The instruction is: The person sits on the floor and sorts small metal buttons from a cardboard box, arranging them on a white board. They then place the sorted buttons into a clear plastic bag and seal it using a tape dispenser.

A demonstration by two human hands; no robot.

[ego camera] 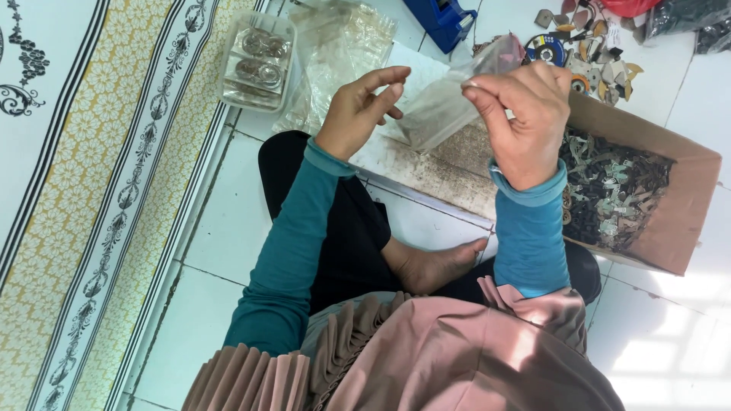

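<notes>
both hands pinched a small clear bag (445, 103), right hand (525, 122) fingers clamped on its top, left hand (362, 106) fingers parted, brown cardboard box (670, 221) of small parts just right, clear plastic tray (259, 61) left, blue tape dispenser (442, 19) beyond

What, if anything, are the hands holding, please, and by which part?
A small clear plastic bag: right hand pinches its upper edge, left hand touches its left edge.
</notes>
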